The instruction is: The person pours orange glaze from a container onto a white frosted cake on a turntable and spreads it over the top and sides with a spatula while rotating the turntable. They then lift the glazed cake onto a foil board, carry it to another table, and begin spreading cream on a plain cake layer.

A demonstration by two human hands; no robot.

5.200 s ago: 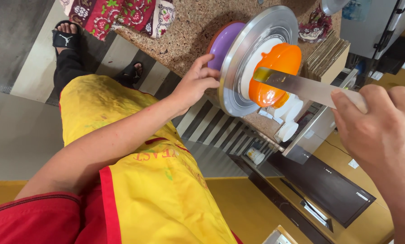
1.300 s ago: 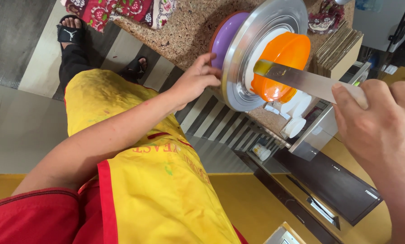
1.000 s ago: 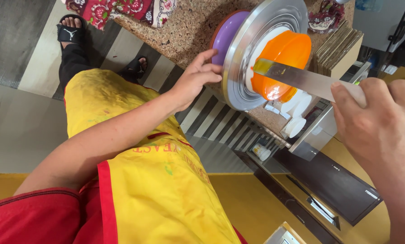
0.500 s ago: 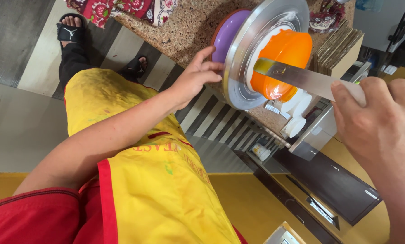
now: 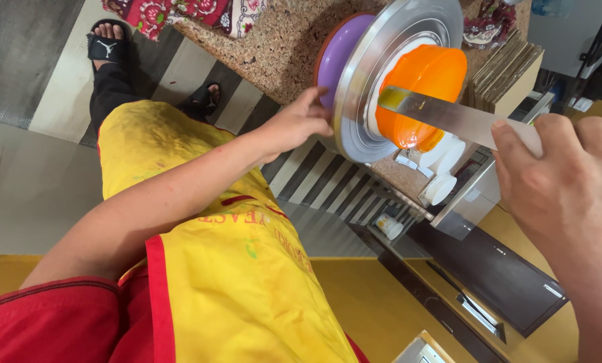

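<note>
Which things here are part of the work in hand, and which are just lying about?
In use: left hand on the turntable; orange-iced cake; metal spatula held by right hand.
Lying about: stack of cardboard boards; patterned cloth; white tubs.

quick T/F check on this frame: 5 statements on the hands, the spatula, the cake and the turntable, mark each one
1. The right hand holds a long flat metal spatula. True.
2. The cake on the turntable is coated in green. False: its coating is orange.
3. The left hand touches the edge of the turntable. True.
4. The spatula blade lies on the floor. False: it rests against the side of the cake.
5. The person wears a blue apron. False: the apron is yellow with red trim, over a red sleeve.
</note>
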